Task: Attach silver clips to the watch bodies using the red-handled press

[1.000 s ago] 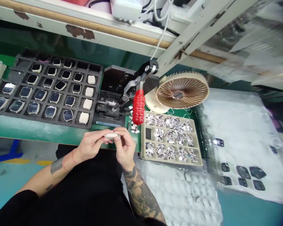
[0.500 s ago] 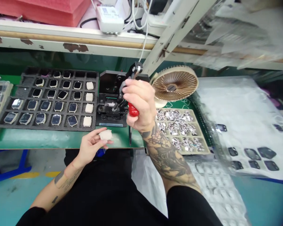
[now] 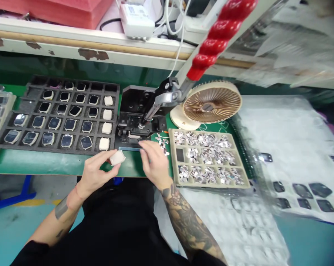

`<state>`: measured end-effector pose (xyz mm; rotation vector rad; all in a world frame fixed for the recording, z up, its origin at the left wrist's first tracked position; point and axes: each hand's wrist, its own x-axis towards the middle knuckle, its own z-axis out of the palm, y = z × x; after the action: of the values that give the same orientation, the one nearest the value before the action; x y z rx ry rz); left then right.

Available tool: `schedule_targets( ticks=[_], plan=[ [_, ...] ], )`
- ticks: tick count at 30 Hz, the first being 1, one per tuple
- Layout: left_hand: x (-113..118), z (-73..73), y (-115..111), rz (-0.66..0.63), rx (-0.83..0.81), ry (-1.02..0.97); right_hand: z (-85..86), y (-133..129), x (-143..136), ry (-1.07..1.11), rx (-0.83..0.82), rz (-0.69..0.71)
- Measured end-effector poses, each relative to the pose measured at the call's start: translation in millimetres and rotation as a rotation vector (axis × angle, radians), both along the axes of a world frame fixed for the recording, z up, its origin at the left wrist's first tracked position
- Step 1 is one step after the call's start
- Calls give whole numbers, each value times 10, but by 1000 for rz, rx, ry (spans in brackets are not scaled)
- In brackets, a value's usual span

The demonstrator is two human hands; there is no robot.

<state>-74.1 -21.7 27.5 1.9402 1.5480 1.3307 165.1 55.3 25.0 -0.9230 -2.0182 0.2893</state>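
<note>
My left hand pinches a cream-coloured watch case between thumb and fingers, above the front edge of the green bench. My right hand is empty, its thumb and fingers apart, in front of the black hand press. The press lever, with its ribbed red handle, stands raised towards the upper right. A pale piece shows low in the press, partly hidden. Left of the press, a dark foam tray holds several watches and a column of cream cases.
A beige compartment tray full of small silvery pieces lies to the right, with more pieces scattered beside the press. Behind it stands a round fan. Plastic-covered sheets lie farther right. A shelf runs above the bench.
My right hand has let go of the red handle and come down towards the press base. The lever has swung up. My left hand still holds the watch case, now slightly further left.
</note>
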Motion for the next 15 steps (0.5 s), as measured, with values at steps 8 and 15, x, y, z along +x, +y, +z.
schedule_targets(
  ticks=[8,15],
  plan=[
    [-39,25,91,-20,56,83,-320,455,-289,-474,-217,-33],
    [58,32,284,-20,-9,316,-226,-64,-49,25,-271,-6]
  ],
)
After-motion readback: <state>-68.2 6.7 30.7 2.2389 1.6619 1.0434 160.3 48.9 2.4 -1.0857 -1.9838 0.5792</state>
